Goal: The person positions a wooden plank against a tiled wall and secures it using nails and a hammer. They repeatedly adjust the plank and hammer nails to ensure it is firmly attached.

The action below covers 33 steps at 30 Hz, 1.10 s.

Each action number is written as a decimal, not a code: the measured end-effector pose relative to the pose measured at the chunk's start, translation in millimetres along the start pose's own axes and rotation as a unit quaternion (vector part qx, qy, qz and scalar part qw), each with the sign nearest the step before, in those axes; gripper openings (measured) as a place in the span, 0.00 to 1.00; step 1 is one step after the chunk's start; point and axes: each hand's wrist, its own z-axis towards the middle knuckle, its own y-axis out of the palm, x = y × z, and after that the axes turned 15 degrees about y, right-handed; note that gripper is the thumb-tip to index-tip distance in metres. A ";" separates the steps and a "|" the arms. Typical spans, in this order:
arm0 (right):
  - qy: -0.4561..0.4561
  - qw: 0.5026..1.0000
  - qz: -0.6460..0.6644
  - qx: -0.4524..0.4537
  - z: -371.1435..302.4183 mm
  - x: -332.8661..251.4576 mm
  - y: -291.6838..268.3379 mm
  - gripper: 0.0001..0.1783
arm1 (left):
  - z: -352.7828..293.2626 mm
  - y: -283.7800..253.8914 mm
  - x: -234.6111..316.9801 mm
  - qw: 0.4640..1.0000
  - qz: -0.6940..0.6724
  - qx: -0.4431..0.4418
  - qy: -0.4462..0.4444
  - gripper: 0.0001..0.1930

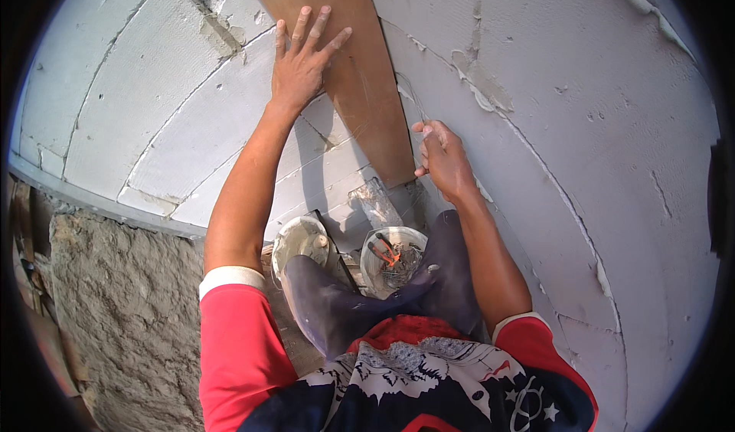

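A long brown board stands against the corner of two pale block walls. My left hand presses flat on its face with the fingers spread. To the right of the board, beside the right-hand wall, my right hand is closed. Thin wire loops up from its fingers towards the board's edge. Part of the wire inside the hand is hidden. Below, between my knees, a white bucket holds orange-handled pliers and tangled dark bits that look like wire.
A second pale bucket coated with whitish mix stands to the left, partly behind my leg. A mortar-smeared flat piece leans near the corner. Block walls rise on both sides, with rough grey ground at lower left.
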 end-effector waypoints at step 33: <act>-0.084 0.996 0.009 0.002 90.8 -35.5 91.3 0.17 | 16.3 -18.1 10.9 0.989 -0.127 -0.068 -0.041 0.52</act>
